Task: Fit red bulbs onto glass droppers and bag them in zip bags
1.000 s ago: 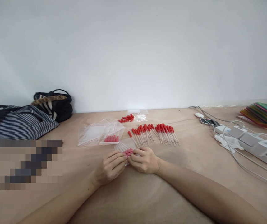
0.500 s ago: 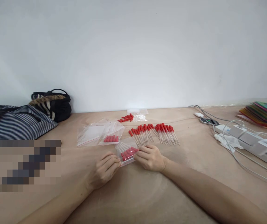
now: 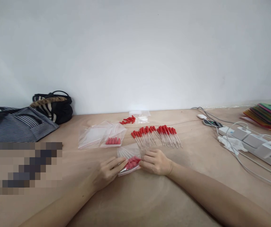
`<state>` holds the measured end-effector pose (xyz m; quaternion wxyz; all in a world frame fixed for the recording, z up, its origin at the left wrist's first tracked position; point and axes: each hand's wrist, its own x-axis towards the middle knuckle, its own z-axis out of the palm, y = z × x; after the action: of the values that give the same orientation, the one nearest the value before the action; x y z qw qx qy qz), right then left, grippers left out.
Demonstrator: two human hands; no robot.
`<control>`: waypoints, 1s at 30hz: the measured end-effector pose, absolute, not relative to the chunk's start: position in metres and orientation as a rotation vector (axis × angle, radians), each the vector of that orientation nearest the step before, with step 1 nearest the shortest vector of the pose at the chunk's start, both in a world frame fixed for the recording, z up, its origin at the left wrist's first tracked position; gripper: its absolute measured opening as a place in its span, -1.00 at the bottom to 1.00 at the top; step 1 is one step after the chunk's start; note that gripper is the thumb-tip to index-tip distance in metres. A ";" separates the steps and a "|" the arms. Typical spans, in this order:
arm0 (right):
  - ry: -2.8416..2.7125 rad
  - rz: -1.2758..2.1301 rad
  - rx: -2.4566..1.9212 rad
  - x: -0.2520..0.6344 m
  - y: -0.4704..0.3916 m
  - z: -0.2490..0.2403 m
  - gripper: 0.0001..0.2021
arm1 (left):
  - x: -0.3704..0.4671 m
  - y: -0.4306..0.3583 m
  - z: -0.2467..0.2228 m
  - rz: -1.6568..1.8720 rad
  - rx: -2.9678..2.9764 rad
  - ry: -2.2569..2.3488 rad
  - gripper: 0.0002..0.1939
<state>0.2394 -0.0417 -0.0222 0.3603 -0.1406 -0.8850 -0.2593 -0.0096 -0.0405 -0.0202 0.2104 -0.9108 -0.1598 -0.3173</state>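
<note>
A clear zip bag (image 3: 128, 150) lies in front of me with several red-bulbed droppers in it, their bulbs (image 3: 132, 162) towards me. My left hand (image 3: 110, 168) grips the bag's left side, its fingers reaching over the plastic to the bulbs; the thumb is mostly hidden. At the right edge, my right hand (image 3: 156, 162) has the bag between curled fingers. Just beyond the bag, loose droppers (image 3: 144, 135) lie side by side, with another group (image 3: 169, 135) to their right. A second bag with red bulbs (image 3: 113, 141) rests to the left.
Flat clear bags (image 3: 90, 136) lie at the left. Loose red bulbs (image 3: 128, 119) and clear tubes (image 3: 143, 119) are near the wall. On the right are a power strip (image 3: 256, 142), cables, tissue (image 3: 234, 144) and coloured sheets (image 3: 265, 115). A striped bag (image 3: 21, 124) stands left.
The filled zip bag's near edge has come slightly towards me. My left hand's fingers have straightened and moved further over the bag; my right hand has shifted slightly right.
</note>
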 end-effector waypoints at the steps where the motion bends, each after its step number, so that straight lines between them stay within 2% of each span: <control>1: -2.294 -0.667 -0.373 0.240 -0.042 -0.022 -0.84 | -0.012 -0.040 -0.024 -0.891 -2.542 -0.449 -0.62; 6: -2.304 -0.597 -0.449 0.246 -0.042 -0.025 -0.85 | -0.015 -0.048 -0.025 -1.003 -2.586 -0.461 -0.62; 17: -2.345 -0.504 -0.541 0.249 -0.044 -0.026 -0.78 | -0.041 -0.083 0.005 -1.210 -2.668 -0.828 -0.70; 22: -2.354 -0.483 -0.575 0.248 -0.041 -0.029 -0.77 | -0.042 -0.041 0.012 -1.242 -2.685 -0.742 -0.75; 30: -2.359 -0.481 -0.632 0.251 -0.037 -0.033 -0.80 | -0.037 0.053 0.011 -0.931 -2.816 -1.193 -0.73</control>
<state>0.2506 -0.0367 -0.0325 0.3204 -0.2404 -0.8978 -0.1830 -0.0369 0.0527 0.0115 -0.0279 -0.8805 -0.3731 -0.2912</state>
